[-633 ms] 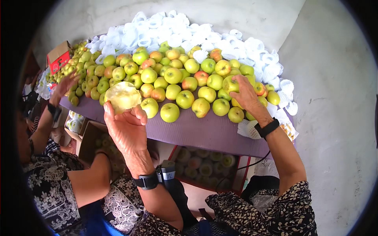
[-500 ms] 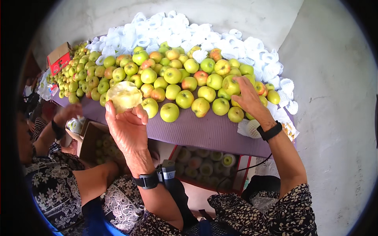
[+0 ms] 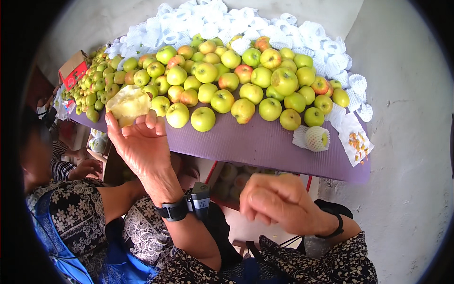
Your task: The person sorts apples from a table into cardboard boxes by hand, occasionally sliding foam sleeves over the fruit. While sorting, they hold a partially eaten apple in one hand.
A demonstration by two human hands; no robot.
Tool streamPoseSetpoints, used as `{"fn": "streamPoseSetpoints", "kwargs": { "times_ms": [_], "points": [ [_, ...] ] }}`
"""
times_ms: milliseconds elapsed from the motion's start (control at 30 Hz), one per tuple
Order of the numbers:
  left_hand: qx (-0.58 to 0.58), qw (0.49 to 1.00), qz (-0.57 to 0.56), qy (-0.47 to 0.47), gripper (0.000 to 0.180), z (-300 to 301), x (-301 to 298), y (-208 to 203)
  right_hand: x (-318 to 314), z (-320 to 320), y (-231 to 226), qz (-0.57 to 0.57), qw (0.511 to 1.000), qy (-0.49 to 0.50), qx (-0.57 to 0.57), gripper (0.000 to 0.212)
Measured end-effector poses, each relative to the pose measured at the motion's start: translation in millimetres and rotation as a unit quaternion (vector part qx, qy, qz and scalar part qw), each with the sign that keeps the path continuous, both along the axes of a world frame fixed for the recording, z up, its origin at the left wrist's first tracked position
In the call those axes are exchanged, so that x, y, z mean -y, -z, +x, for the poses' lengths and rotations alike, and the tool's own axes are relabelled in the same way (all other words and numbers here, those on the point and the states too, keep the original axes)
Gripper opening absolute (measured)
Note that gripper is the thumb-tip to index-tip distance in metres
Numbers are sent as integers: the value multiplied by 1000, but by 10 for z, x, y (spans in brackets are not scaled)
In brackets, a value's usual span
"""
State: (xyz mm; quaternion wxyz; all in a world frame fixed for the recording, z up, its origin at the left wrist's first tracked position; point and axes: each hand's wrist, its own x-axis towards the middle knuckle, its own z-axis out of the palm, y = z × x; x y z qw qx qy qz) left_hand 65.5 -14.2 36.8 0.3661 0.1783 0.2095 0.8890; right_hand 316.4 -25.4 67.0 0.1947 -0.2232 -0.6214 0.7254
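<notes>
In the head view, the left hand [image 3: 139, 142] is raised, palm toward the camera, its fingertips pinched on a wrapped apple [image 3: 127, 104] in a pale foam sleeve; the fruit sits just above the fingers, at the near edge of the table [image 3: 265, 142]. A black wristband with a small device [image 3: 187, 206] circles that wrist.

The right hand [image 3: 279, 206] hangs low, below the table's front edge, curled into a loose fist. Whether it holds anything cannot be told; the fingers fold inward and hide the palm.

Beyond the left hand, loose apples [image 3: 227, 75] cover the purple table, green and yellow with a few reddish ones. Behind them lies a heap of white foam sleeves [image 3: 283, 28]. To the far right of the pile, up and right of the right hand, one netted apple [image 3: 316, 138] rests on the cloth, and beside it a sheet of stickers [image 3: 358, 142].

Under the table, between the two hands, a box [image 3: 236, 177] holds more fruit, but shade and the table edge hide most of it. Left of the left hand, a second carton [image 3: 99, 144] shows wrapped fruit, largely cut off. A red-and-brown box [image 3: 73, 71] stands at the table's far left end; its contents are hidden.

Another person's hand [image 3: 85, 168] shows low at left, partly covered by the patterned sleeve [image 3: 71, 213].
</notes>
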Motion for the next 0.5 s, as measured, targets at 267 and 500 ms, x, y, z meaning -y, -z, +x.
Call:
{"fn": "streamPoseSetpoints", "kwargs": {
  "times_ms": [267,500],
  "points": [
    [-51,998,2,35,52,68,-44,56,167,219,-56,-143,963,-193,-120,36],
    [-64,996,-9,61,47,260,-156,68,351,182,74,-104,941,-106,-303,40]
  ]
}}
